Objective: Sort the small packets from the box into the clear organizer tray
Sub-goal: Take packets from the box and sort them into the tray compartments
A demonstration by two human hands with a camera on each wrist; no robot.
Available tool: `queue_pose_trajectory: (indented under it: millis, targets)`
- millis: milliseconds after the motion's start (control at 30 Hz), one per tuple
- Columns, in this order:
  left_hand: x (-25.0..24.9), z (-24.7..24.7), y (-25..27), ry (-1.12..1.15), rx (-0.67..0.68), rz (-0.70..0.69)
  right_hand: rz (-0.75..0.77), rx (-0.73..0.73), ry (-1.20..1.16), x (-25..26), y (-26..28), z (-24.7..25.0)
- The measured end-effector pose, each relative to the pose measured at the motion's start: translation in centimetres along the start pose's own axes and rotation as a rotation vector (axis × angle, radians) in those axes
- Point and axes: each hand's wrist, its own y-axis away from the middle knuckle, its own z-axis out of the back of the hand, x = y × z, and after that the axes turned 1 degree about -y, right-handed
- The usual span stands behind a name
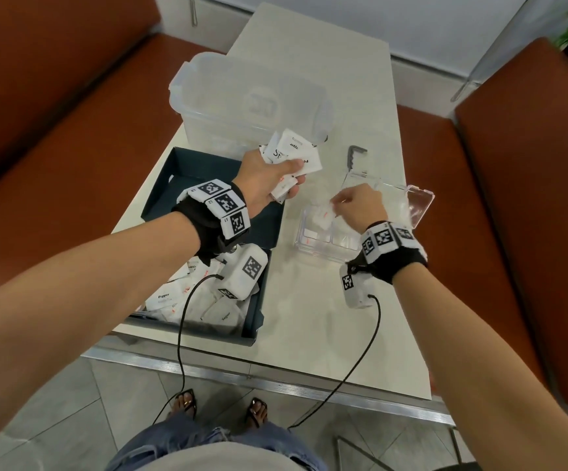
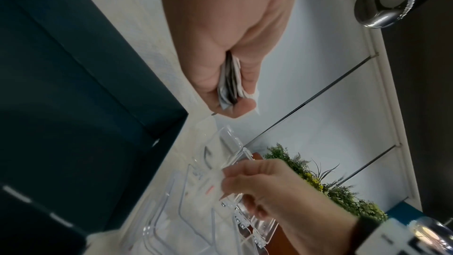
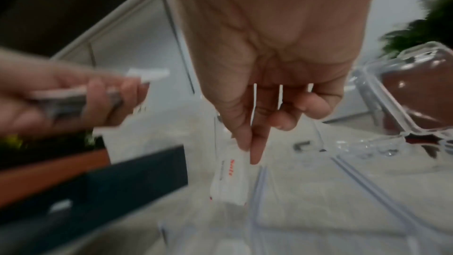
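Observation:
A dark blue box (image 1: 160,198) at the table's near left holds several white packets (image 1: 208,307). Above its far right corner my left hand (image 1: 294,178) grips a bunch of white packets (image 1: 293,151); in the left wrist view the left hand (image 2: 232,92) has its fingers curled round the stack (image 2: 229,84). The clear organizer tray (image 1: 310,251) sits to the right with its lid open. Over its left compartments my right hand (image 1: 335,203) pinches a white packet with red print (image 1: 323,214). In the right wrist view the fingertips (image 3: 253,154) hold that packet (image 3: 230,179) by its top edge.
A large clear lidded container (image 1: 242,103) stands behind the box. A dark metal bracket (image 1: 355,154) lies past the tray, and the tray's lid (image 1: 418,205) leans open at the right. Orange-brown benches (image 1: 55,113) flank the table. Cables hang over the front edge (image 1: 242,372).

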Motion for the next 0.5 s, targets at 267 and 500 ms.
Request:
queue_pose_trajectory:
  millis: [267,500]
  targets:
    - [0.5,0.6,-0.6,0.034,0.006,0.009,0.103,0.081,0.564,0.8,-1.5,-4.5]
    - [0.4,0.8,-0.9,0.032,-0.001,0.017,0.146,0.118,0.813,-0.2,-2.1,-6.0]
